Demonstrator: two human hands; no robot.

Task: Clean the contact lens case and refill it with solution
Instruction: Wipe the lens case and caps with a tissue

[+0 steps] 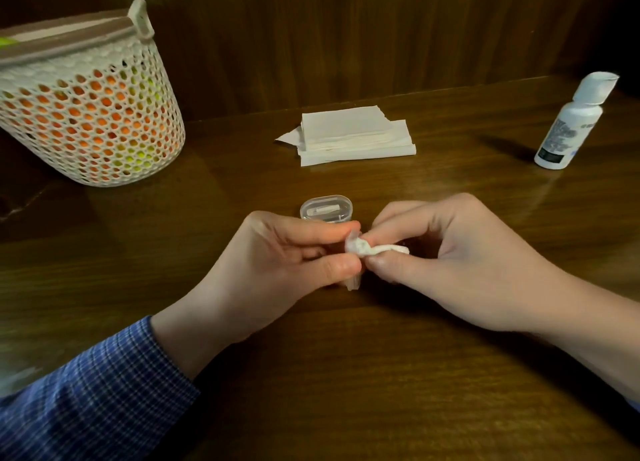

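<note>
My left hand (294, 252) pinches a small clear lens case piece (354, 282) between thumb and fingers, just above the wooden table; most of it is hidden by my fingers. My right hand (450, 263) grips a twisted white tissue (367, 249) whose tip is pressed into the piece. Just behind my hands a clear plastic box (325, 209) with a small white part inside lies on the table. A white solution bottle (571, 128) with a flip cap stands upright at the far right.
A stack of folded white tissues (353, 135) lies at the middle back. A white perforated basket (90, 104) with orange and yellow contents stands at the back left. A wooden wall panel (346, 38) rises behind the table (346, 374).
</note>
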